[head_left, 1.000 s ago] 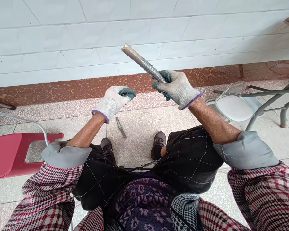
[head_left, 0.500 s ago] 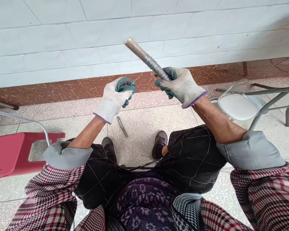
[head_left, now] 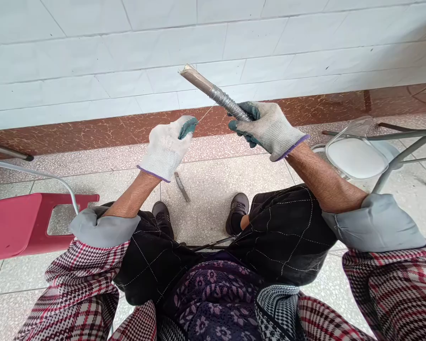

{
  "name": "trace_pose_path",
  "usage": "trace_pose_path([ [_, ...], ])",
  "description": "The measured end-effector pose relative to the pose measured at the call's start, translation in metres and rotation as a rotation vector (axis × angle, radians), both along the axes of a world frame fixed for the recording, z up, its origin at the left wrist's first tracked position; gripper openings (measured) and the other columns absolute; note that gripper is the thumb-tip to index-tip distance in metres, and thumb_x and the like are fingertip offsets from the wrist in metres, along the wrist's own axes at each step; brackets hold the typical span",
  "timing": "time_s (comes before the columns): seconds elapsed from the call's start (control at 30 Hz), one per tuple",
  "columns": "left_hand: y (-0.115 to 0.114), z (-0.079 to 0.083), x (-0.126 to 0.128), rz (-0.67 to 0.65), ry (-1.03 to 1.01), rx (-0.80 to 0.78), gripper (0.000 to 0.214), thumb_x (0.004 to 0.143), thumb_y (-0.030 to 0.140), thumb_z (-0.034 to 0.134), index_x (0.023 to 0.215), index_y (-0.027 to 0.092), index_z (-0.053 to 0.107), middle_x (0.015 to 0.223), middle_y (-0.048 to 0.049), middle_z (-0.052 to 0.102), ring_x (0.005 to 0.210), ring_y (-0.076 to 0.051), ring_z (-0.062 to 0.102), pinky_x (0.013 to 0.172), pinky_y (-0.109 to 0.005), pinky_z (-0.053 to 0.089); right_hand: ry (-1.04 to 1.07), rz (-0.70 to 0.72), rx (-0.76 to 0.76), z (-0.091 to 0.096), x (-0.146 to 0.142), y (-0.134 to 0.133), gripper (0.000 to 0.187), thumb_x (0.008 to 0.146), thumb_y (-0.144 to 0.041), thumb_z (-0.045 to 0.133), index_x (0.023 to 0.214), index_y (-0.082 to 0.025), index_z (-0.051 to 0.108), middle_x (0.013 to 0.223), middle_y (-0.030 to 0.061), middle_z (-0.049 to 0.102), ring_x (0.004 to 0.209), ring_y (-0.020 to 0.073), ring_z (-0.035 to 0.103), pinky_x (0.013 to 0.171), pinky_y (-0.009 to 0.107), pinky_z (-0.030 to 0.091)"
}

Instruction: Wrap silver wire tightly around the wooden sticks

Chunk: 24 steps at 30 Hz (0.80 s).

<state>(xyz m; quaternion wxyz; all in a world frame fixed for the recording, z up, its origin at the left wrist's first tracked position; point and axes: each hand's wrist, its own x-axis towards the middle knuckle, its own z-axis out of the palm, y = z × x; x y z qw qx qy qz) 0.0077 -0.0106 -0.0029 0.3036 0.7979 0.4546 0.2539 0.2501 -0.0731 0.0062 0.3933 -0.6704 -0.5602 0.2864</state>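
So far, wire coil [head_left: 223, 98] wraps the wooden stick [head_left: 195, 78] midway; bare wood remains toward one o'clock. Right hand [head_left: 268, 130] grips it; left hand [head_left: 166, 148] curls, apparently pinching a wire strand [head_left: 206, 113].

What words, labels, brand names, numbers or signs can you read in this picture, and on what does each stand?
None. No word, label, brand, number or sign can be read on the left glove, the right glove, the wire-wound rod, the metal strip on the floor or the red stool.
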Motion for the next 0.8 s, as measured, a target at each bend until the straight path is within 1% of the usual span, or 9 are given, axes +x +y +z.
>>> trace_pose_path([
  [0.13, 0.000, -0.005, 0.002, 0.007, 0.148, 0.143, 0.030, 0.092, 0.021, 0.065, 0.118, 0.022, 0.081, 0.100, -0.0094, 0.081, 0.101, -0.026, 0.073, 0.086, -0.033, 0.051, -0.010, 0.003, -0.035, 0.002, -0.002, -0.001, 0.022, 0.082, -0.021, 0.076, 0.104, -0.022, 0.074, 0.068, 0.0002, 0.060, 0.050, 0.0129, 0.047, 0.038, 0.029, 0.041],
  [0.3, 0.002, -0.007, 0.000, -0.015, 0.165, 0.126, 0.026, 0.090, 0.024, 0.070, 0.113, 0.025, 0.081, 0.093, -0.0091, 0.079, 0.100, -0.027, 0.071, 0.081, -0.033, 0.048, 0.000, 0.007, -0.035, 0.003, -0.003, -0.002, 0.022, 0.081, -0.022, 0.076, 0.103, -0.022, 0.074, 0.066, -0.0005, 0.060, 0.049, 0.0127, 0.047, 0.037, 0.029, 0.041],
  [0.4, 0.004, -0.006, -0.001, -0.018, 0.137, 0.094, 0.023, 0.086, 0.023, 0.073, 0.108, 0.025, 0.080, 0.087, -0.0083, 0.075, 0.099, -0.028, 0.070, 0.078, -0.032, 0.046, -0.013, 0.021, -0.031, 0.002, -0.002, -0.002, 0.016, 0.081, -0.024, 0.076, 0.097, -0.022, 0.072, 0.063, -0.0015, 0.057, 0.048, 0.0122, 0.046, 0.036, 0.028, 0.040],
  [0.47, 0.005, -0.008, 0.001, -0.006, 0.165, 0.109, 0.019, 0.086, 0.024, 0.074, 0.105, 0.025, 0.079, 0.082, -0.0081, 0.073, 0.097, -0.029, 0.070, 0.077, -0.033, 0.045, -0.033, 0.026, -0.032, 0.001, -0.002, -0.002, 0.012, 0.082, -0.026, 0.075, 0.091, -0.022, 0.070, 0.062, -0.0016, 0.055, 0.048, 0.0123, 0.047, 0.036, 0.028, 0.040],
  [0.57, 0.002, -0.018, 0.011, -0.004, 0.293, 0.133, 0.011, 0.088, 0.026, 0.073, 0.097, 0.022, 0.079, 0.075, -0.0080, 0.069, 0.087, -0.029, 0.069, 0.076, -0.035, 0.044, -0.050, 0.053, -0.049, -0.005, -0.005, -0.002, 0.012, 0.081, -0.026, 0.076, 0.088, -0.022, 0.068, 0.063, -0.0012, 0.056, 0.049, 0.0123, 0.048, 0.036, 0.028, 0.041],
  [0.63, -0.001, -0.028, 0.019, -0.040, 0.341, 0.118, 0.010, 0.090, 0.027, 0.071, 0.093, 0.021, 0.079, 0.074, -0.0079, 0.069, 0.080, -0.028, 0.068, 0.074, -0.036, 0.045, -0.069, 0.060, -0.082, -0.011, -0.006, 0.000, 0.014, 0.080, -0.025, 0.078, 0.090, -0.021, 0.068, 0.064, -0.0011, 0.056, 0.049, 0.0126, 0.048, 0.038, 0.028, 0.041],
  [0.67, -0.003, -0.032, 0.022, -0.066, 0.307, 0.095, 0.012, 0.090, 0.026, 0.070, 0.093, 0.021, 0.080, 0.077, -0.0081, 0.071, 0.079, -0.026, 0.067, 0.074, -0.036, 0.045, -0.086, 0.052, -0.094, -0.014, -0.005, 0.001, 0.016, 0.080, -0.025, 0.078, 0.092, -0.021, 0.069, 0.064, -0.0011, 0.057, 0.050, 0.0131, 0.050, 0.040, 0.029, 0.042],
  [0.73, -0.005, -0.037, 0.026, -0.102, 0.142, -0.001, 0.019, 0.093, 0.024, 0.065, 0.103, 0.020, 0.081, 0.087, -0.0080, 0.075, 0.076, -0.022, 0.066, 0.071, -0.033, 0.047, -0.152, 0.018, -0.082, -0.018, 0.000, 0.006, 0.018, 0.080, -0.024, 0.078, 0.096, -0.021, 0.072, 0.066, -0.0010, 0.057, 0.055, 0.0147, 0.052, 0.046, 0.030, 0.044],
  [0.8, -0.006, -0.035, 0.024, -0.096, 0.014, -0.139, 0.029, 0.096, 0.024, 0.060, 0.116, 0.019, 0.080, 0.087, -0.0071, 0.076, 0.067, -0.019, 0.062, 0.064, -0.032, 0.046, -0.234, -0.033, -0.042, -0.019, 0.010, 0.013, 0.020, 0.080, -0.021, 0.077, 0.099, -0.021, 0.073, 0.068, -0.0009, 0.057, 0.059, 0.0158, 0.054, 0.051, 0.032, 0.045],
])
